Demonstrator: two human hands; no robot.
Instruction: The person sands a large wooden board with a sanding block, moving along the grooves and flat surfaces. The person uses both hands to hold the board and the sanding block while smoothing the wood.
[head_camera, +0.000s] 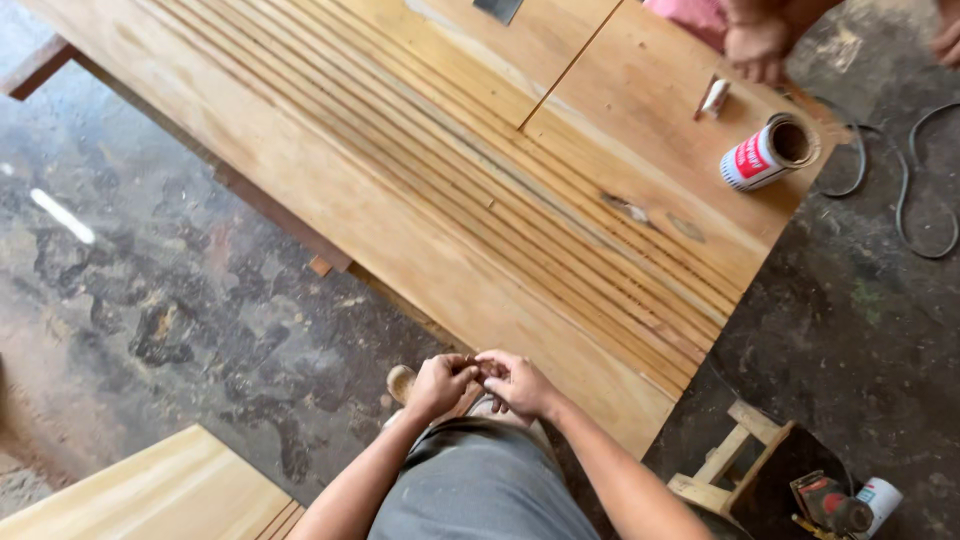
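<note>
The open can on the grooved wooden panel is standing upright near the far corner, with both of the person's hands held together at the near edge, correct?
Not quite. In the head view the can lies on its side on the wooden panel, open mouth showing. The left hand and right hand do meet at the near edge.

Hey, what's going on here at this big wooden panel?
A person stands at the near edge of a grooved wooden panel, with the left hand and right hand pressed together around something small, too hidden to identify. On the far end lies an open can on its side beside a small tube. Another person's hand rests at that end.
</note>
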